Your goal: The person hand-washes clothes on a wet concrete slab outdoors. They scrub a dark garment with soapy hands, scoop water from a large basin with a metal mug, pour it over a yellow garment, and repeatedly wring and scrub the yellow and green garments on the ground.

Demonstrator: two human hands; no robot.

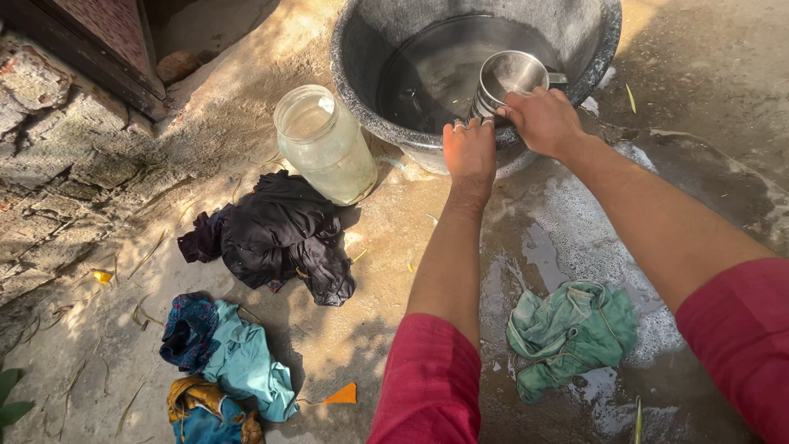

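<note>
Holding a steel mug [507,82] over the rim of the grey basin [362,90], we have both hands on it: the right hand [544,121] wraps its fingers around the mug's side near the handle, and the left hand [469,150] presses against its lower side, fingers curled on the metal. The mug tilts, its mouth facing up and toward us, above the dark water in the basin. Just left of the basin a clear plastic jar [325,145] stands open on the ground. Below the jar lies a heap of black cloth [283,234], touching its base. Further down and left, a teal garment [246,362] lies against a dark blue patterned one [187,327] and a yellow piece [193,395]. Between our forearms and below them, a wet green cloth [571,333] sits bunched on the soapy, wet ground [567,222].
</note>
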